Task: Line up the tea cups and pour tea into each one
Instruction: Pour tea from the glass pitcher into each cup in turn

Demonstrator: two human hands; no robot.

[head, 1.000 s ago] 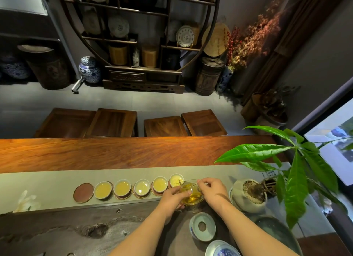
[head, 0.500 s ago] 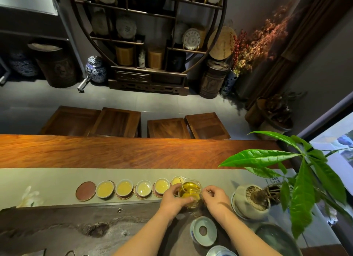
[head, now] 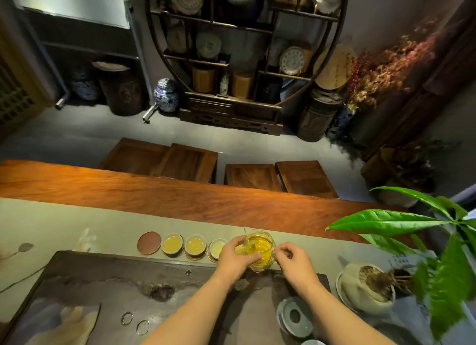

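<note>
Both hands are clamped on a glass pitcher of yellow tea: the left hand wraps its near-left side with curled fingers, and the right hand pinches at its right side, where a handle probably sits, though that part is hard to make out. The pitcher stands upright over the right end of the row of tea cups, on the pale runner that crosses the desk behind the dark stone tea tray. Three filled cups show in a line on saucers, with an empty reddish coaster at the row's left end; any cups further right are hidden behind the left hand and the pitcher. The pouring step looks nearly finished or between cups. The next move likely calls for tipping the spout gently over any cup not yet filled, or setting the pitcher down steadily clear of the row. A potted plant stands near the desk's right edge.
</note>
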